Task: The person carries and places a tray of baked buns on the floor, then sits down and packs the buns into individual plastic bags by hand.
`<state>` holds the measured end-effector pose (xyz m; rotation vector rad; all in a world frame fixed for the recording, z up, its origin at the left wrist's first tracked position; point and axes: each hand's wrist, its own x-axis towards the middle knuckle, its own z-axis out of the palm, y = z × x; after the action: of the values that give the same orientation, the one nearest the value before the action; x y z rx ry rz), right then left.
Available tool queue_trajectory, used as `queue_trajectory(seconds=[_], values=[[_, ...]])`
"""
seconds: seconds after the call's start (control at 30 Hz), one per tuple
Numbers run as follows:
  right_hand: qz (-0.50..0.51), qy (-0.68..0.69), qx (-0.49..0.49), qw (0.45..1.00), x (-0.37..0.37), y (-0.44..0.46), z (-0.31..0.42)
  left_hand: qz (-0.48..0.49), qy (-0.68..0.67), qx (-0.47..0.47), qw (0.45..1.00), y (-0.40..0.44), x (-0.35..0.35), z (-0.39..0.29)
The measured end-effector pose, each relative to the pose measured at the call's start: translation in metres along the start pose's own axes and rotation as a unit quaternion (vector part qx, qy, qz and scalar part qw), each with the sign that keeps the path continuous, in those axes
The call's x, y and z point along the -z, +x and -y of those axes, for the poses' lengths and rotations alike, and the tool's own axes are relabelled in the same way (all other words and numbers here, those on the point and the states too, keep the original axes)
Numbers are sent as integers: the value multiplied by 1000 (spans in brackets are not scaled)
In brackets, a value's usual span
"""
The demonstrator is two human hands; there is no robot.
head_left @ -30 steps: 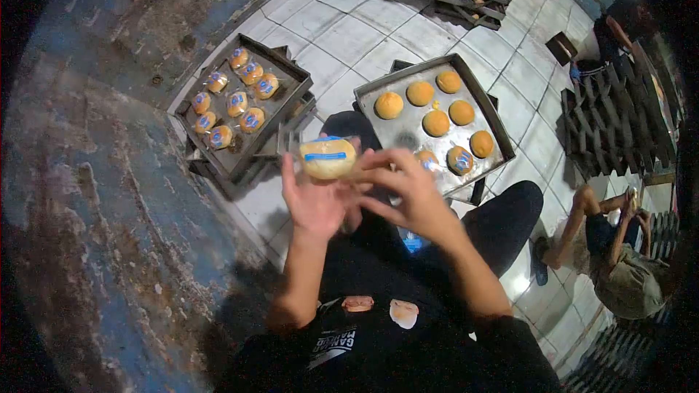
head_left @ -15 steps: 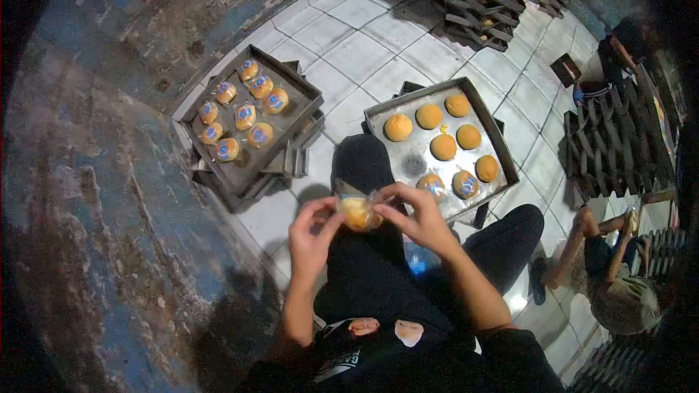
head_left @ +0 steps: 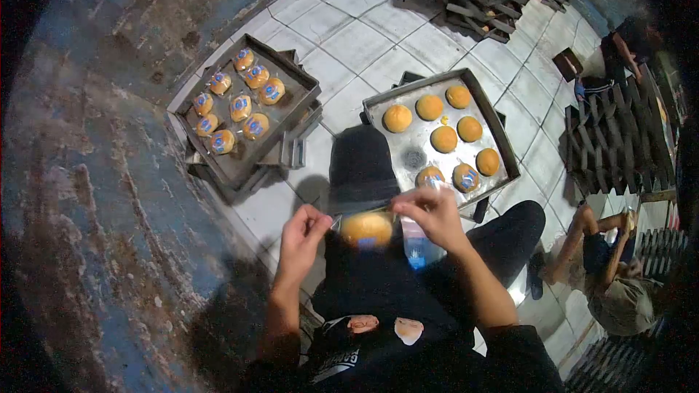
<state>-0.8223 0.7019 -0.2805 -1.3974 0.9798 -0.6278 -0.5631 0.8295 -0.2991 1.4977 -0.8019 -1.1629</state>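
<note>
- The left hand [head_left: 302, 236] is nearly closed, thumb and fingers pinching one corner of a clear bag [head_left: 386, 220].
- The right hand [head_left: 435, 220] pinches the opposite corner, thumb against fingers.
- The bun [head_left: 365, 230] sits inside the bag, between both hands, above the lap; it is blurred.
- A blue-printed packet [head_left: 418, 253] lies just beside the right hand.
- Ahead, one tray [head_left: 397, 151] holds plain and wrapped buns; another tray [head_left: 246, 157], farther left, holds wrapped buns.

The bun [head_left: 366, 230] no longer rests on the left hand [head_left: 299, 239], which now pinches its bag [head_left: 362, 209], farther from the right hand [head_left: 435, 217] than before
</note>
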Motion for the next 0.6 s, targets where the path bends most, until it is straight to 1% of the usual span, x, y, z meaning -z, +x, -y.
queue_trajectory(seconds=[0.03,0.07,0.1,0.13,0.2,0.23,0.33,0.37,0.4,0.47,0.5,0.53,0.57,0.6], values=[[-8,-20,46,999,1,-8,1,-1,0,12,1000,-8,0,3],[-16,-40,94,995,1,-15,1,3,38,9,999,-17,1,5],[-11,-73,80,994,2,-20,-3,10,75,0,997,-21,0,6],[-11,-73,76,994,2,-26,-14,11,74,4,997,-27,-2,16],[22,-58,-55,997,-3,-32,-37,9,41,65,997,-34,-5,43],[20,-17,-51,998,-6,-35,-44,5,38,78,996,-38,-5,53],[47,13,-97,994,-6,-34,-50,6,27,111,993,-44,-7,68],[79,-11,-103,991,-4,-29,-62,6,27,111,993,-42,-7,68],[79,-11,-103,991,-2,-25,-63,7,29,124,992,-39,-8,68],[141,49,-195,969,3,-16,-62,10,30,134,990,-37,-9,71],[176,71,-220,957,4,-12,-62,15,29,137,990,-36,-10,71],[175,69,-217,958,6,-11,-60,19,27,140,990,-33,-11,71],[193,10,-115,974,9,-15,-57,19,27,140,990,-33,-12,73],[209,-48,-12,977,11,-17,-54,-7,7,104,995,-34,-16,69]])
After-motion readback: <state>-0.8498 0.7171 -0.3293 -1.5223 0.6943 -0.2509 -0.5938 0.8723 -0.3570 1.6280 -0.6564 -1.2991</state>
